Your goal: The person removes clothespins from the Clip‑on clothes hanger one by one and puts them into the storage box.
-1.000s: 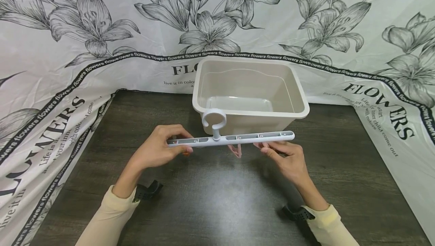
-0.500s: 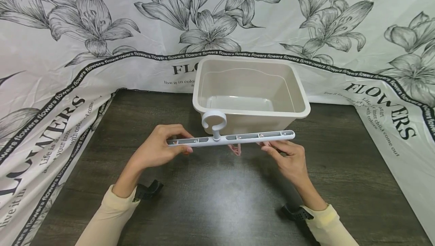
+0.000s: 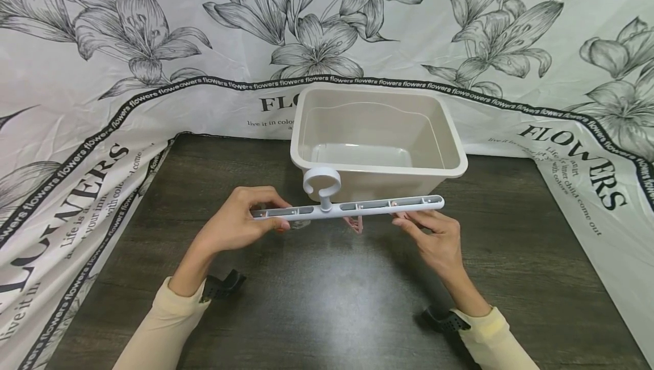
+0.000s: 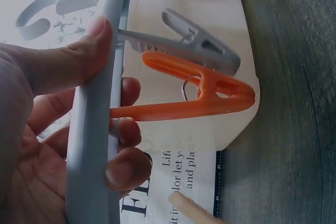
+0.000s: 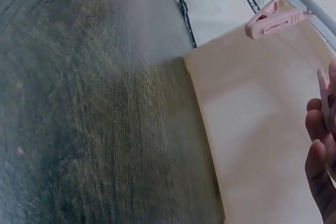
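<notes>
A pale grey clip hanger (image 3: 383, 206) with a ring-shaped hook (image 3: 322, 180) is held above the table, in front of the tub. My left hand (image 3: 245, 219) grips the left end of its bar, thumb on the near side and fingers behind. From the bar hang an orange clothespin (image 4: 199, 98) and a grey clothespin (image 4: 184, 45), beside the left fingers. Farther along hangs a pink clothespin (image 5: 273, 20), touched by neither hand. Below the bar's right part my right hand (image 3: 436, 239) pinches another pink clothespin (image 5: 324, 98), mostly hidden by the fingers in the right wrist view.
A beige plastic tub (image 3: 378, 170) stands close behind the hanger on the dark wood-grain table (image 3: 327, 313). White cloth (image 3: 230, 46) with printed flowers and lettering rises at the back and lines both sides.
The hanger stays almost still in the left hand. My right hand shifts very slightly to the right under the bar. The free pink clothespin swings a little, and a grey clothespin shows beside the left fingertips.
</notes>
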A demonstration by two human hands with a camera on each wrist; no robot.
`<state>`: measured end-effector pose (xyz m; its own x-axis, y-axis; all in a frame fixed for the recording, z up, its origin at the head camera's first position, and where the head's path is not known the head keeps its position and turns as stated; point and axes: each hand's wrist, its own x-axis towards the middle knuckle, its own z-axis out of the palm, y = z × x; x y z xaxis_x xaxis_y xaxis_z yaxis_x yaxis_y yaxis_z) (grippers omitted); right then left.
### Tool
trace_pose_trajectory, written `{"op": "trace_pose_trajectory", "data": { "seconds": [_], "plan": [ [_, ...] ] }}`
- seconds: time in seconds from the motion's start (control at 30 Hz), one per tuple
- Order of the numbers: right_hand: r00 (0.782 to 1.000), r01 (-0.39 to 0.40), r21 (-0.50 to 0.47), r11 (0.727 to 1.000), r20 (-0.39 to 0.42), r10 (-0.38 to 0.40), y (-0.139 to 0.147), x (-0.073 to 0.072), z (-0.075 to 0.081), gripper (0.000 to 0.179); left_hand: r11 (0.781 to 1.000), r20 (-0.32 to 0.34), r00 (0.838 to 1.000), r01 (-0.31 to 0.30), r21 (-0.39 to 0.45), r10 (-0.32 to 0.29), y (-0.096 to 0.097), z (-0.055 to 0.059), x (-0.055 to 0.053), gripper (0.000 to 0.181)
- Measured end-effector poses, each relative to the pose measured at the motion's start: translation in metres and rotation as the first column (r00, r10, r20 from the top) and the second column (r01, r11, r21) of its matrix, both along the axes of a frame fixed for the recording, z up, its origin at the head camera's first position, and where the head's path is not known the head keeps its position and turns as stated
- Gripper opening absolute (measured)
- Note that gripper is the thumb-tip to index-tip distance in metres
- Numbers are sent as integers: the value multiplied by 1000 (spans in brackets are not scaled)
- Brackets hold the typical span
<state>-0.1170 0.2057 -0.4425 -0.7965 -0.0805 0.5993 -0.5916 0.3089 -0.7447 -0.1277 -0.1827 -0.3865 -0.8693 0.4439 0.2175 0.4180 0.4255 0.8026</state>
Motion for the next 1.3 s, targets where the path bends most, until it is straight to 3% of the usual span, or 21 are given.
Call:
{"op": "trace_pose_trajectory", "data": {
  "seconds": [0.23,0.4,0.6,0.67,0.73,0.87,1.03,1.13,1.3],
  "plan": [
    [995,-92,25,995,-24,92,2,0,0,30,1000,-47,999,-3,-15,2,-3,-2,0,22],
    [982,-164,21,986,103,161,6,1,2,20,1000,-52,999,14,10,-14,-3,-2,0,23],
    [927,-256,-126,958,248,280,4,2,6,19,999,-21,999,35,19,-34,-2,0,1,20],
    [930,-234,-158,959,249,269,2,3,7,20,999,-1,999,33,13,-33,-1,1,1,21],
    [947,-195,-166,967,223,230,0,4,7,20,999,19,999,31,5,-31,-1,1,2,22],
    [982,-121,-163,979,122,141,-4,3,5,20,999,49,998,33,1,-33,-1,2,2,25],
    [999,-37,-122,992,2,38,-7,2,3,27,999,70,997,34,4,-35,-1,2,2,24],
    [1000,-13,-112,994,-12,12,-8,2,4,28,999,77,996,35,3,-35,-1,3,2,23],
    [997,-49,-120,992,48,55,-7,4,3,25,999,101,994,47,16,-48,-1,3,3,24]
  ]
}}
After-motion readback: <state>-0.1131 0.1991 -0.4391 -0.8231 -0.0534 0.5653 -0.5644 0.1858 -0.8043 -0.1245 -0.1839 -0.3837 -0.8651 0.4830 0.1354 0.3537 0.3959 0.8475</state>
